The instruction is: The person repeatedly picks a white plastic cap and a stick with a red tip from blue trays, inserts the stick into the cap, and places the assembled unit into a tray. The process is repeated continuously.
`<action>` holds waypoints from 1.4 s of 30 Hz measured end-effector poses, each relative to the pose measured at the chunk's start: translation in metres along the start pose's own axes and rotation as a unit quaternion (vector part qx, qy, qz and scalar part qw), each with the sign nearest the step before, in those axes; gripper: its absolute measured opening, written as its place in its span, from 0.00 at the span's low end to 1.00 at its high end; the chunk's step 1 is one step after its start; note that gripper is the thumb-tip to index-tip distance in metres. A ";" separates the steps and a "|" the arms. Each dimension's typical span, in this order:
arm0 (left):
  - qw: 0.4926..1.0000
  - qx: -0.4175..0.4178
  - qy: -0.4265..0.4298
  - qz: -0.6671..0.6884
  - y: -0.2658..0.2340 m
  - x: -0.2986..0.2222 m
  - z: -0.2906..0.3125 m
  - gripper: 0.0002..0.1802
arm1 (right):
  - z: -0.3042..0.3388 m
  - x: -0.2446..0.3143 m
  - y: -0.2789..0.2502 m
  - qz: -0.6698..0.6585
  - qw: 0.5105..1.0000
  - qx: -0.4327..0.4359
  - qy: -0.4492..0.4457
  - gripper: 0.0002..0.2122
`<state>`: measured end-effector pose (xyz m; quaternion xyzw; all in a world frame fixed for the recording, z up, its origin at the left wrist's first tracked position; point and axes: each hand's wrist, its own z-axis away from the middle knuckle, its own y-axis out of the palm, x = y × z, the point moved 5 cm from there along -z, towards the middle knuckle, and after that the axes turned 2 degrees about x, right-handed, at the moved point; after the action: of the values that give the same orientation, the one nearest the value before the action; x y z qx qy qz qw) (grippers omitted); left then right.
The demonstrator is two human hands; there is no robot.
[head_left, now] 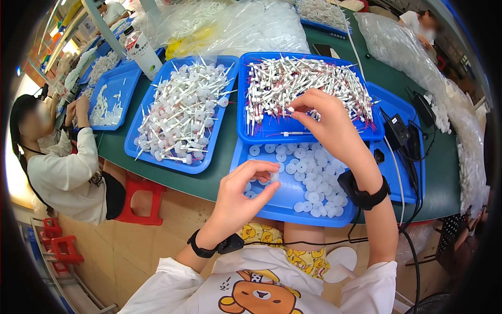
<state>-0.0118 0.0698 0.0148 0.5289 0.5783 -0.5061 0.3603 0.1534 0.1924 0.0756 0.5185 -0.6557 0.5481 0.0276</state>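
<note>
My left hand [244, 187] pinches a translucent white plastic disc [274, 177] between thumb and fingertips, above the near blue tray [293, 215]. Many similar round discs [314, 183] with small centre holes lie in that tray. My right hand [321, 118] is closed at the fingertips on a small white stick-like part [291, 109], of which only a tip shows. It hovers over the upper blue tray [314, 137], which is heaped with thin white parts [293, 78] with red wires. That tray overlaps the far edge of the disc tray.
On the left, another blue tray [196, 168] holds discs with white sticks fitted. A bottle [142, 52] and clear plastic bags [251, 26] stand behind. Black cables and an adapter [396, 131] lie at right. A person [63, 162] works at far left beside a red stool [141, 204].
</note>
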 end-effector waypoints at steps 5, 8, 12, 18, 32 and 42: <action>0.999 0.008 0.008 0.031 0.001 -0.008 0.002 0.14 | -0.001 -0.013 0.000 -0.179 0.978 -0.009 0.106 0.07; 0.992 0.002 -0.019 0.129 -0.001 -0.008 0.006 0.15 | 0.006 0.020 -0.013 -0.259 0.948 -0.043 0.180 0.06; 0.953 0.035 -0.081 0.290 -0.003 -0.018 0.013 0.16 | 0.042 0.088 -0.029 -0.045 0.997 -0.058 0.034 0.08; 0.911 0.088 -0.073 0.396 -0.001 -0.028 0.019 0.17 | 0.106 0.120 -0.032 0.048 0.998 -0.044 0.018 0.13; 0.916 0.090 -0.131 0.369 0.019 -0.036 0.022 0.16 | 0.125 0.096 -0.033 -0.035 0.998 0.017 0.052 0.09; 0.898 0.145 -0.097 0.404 0.021 -0.032 0.022 0.17 | 0.126 0.089 -0.036 0.036 0.998 -0.006 0.060 0.08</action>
<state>0.0122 0.0391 0.0360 0.7116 0.1969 -0.4443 0.5073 0.2050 0.0452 0.1036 0.4606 -0.6745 0.5748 0.0496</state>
